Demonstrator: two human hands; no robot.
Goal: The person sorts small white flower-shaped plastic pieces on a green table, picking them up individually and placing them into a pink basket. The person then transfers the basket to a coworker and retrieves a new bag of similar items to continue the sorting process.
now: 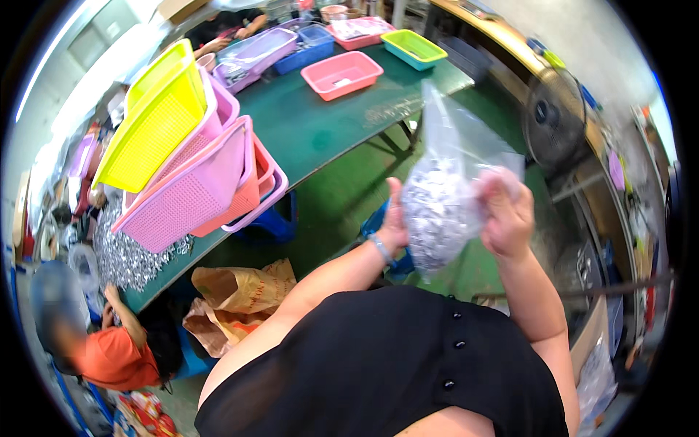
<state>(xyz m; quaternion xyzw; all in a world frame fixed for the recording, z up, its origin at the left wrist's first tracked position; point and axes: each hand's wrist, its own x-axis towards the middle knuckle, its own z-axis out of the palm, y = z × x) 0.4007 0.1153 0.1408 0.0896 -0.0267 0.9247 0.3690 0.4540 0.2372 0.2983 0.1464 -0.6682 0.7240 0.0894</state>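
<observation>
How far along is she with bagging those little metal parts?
Done: the clear plastic bag already looks well filled with small silvery metal parts. In hand: left hand and right hand hold it up, each grip closed on it. Left: a heap of silvery parts remains on the green table.

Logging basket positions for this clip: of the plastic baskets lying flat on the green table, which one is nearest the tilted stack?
The pink basket, alone mid-table. The teal-green one and the blue and purple ones lie farther back on the green table.
</observation>
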